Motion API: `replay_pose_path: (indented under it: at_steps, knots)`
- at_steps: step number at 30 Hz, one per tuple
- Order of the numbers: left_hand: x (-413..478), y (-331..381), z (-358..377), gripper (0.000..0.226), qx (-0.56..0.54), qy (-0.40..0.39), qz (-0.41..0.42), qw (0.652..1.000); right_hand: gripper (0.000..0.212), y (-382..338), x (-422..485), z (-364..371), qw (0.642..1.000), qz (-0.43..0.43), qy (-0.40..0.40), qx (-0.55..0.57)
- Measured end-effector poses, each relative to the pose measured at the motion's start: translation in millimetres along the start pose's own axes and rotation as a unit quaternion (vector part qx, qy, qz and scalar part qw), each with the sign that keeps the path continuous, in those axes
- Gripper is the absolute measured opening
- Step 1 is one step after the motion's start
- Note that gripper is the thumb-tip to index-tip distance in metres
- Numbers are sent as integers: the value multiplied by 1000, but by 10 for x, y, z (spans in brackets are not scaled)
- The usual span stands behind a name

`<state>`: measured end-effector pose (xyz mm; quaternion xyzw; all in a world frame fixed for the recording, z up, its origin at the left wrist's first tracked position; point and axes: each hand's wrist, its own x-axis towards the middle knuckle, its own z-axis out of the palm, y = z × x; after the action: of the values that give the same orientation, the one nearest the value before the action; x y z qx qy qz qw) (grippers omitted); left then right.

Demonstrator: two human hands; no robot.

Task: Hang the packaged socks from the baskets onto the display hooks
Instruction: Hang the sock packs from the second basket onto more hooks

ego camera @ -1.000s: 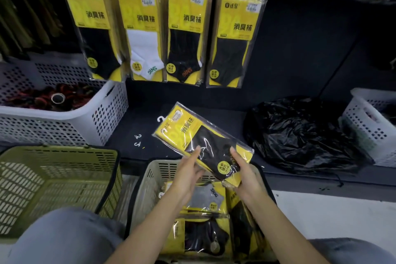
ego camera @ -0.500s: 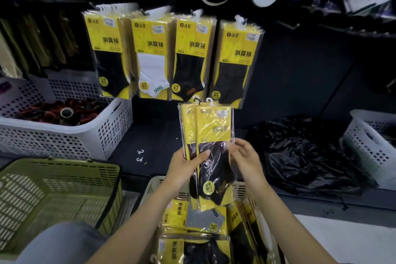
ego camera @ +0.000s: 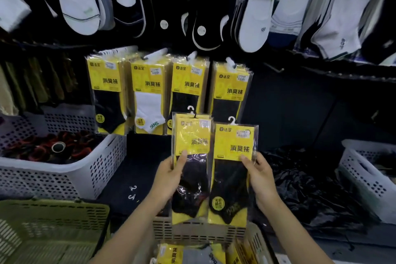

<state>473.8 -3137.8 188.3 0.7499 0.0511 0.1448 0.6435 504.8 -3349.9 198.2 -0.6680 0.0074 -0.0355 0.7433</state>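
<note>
Socks (ego camera: 252, 6), loose, white and black, hang in rows across the top of the dark display wall. Lower left sits a white basket (ego camera: 102, 169), with a green basket (ego camera: 53, 221) nearer and a black plastic bag (ego camera: 310, 188) to the right. Four hung stacks (ego camera: 150, 92) of yellow sock packs fill the hooks at centre. A beige basket (ego camera: 203, 233) at the bottom holds more packs. Raised in front of the stacks, upright and side by side, are the left pack (ego camera: 190, 141), gripped by the left hand (ego camera: 169, 178), and the right pack (ego camera: 233, 146), gripped by the right hand (ego camera: 261, 180).

Left hand (ego camera: 169, 178) and right hand (ego camera: 261, 180) held up (thumbs frontward), fingers (ego camera: 245, 159) pinching sock packs (ego camera: 233, 146)
</note>
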Motion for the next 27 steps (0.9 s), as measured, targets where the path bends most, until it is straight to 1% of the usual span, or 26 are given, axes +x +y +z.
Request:
replay_pose_path:
  at_steps: [2, 5, 7, 9, 10, 11, 13, 16, 19, 23, 25, 27]
  knots:
    - [134, 150, -70, 45, -2, 20, 24, 1000, 6, -148, 122, -5, 1000, -25, 15, 3]
    - [332, 362, -142, 45, -12, 50, 52, 997, 9, -404, 280, 6, 998, -51, 24, 6]
    - [412, 492, -146, 48, -27, 64, 70, 995, 12, -567, 319, 40, 997, -76, 10, 22]
    - [440, 593, -106, 46, -52, 65, 79, 993, 19, -664, 283, 115, 995, -93, -30, 35]
    - [442, 622, -75, 43, -64, 60, 74, 993, 24, -672, 246, 170, 994, -90, -52, 31]
    - [442, 634, -36, 44, -83, 53, 64, 993, 26, -653, 203, 227, 994, -85, -68, 23]
    - [421, 638, 42, 47, -143, 31, 51, 988, 22, -571, 121, 334, 994, -70, -77, 13]
    - [366, 626, 112, 45, -181, 20, 50, 982, 19, -480, 58, 408, 996, -50, -75, 21]
    - [332, 592, 85, 38, -196, 33, 47, 979, 17, -504, 61, 375, 994, -49, -90, -24]
    - [309, 547, 23, 36, -179, 21, 34, 983, 30, -756, 203, 294, 987, -106, -89, -79]
    - [283, 533, 21, 35, -163, 8, 31, 986, 27, -943, 284, 290, 977, -144, -107, -115]
    - [262, 525, 27, 37, -144, -5, 32, 989, 18, -1097, 343, 315, 964, -168, -135, -157]
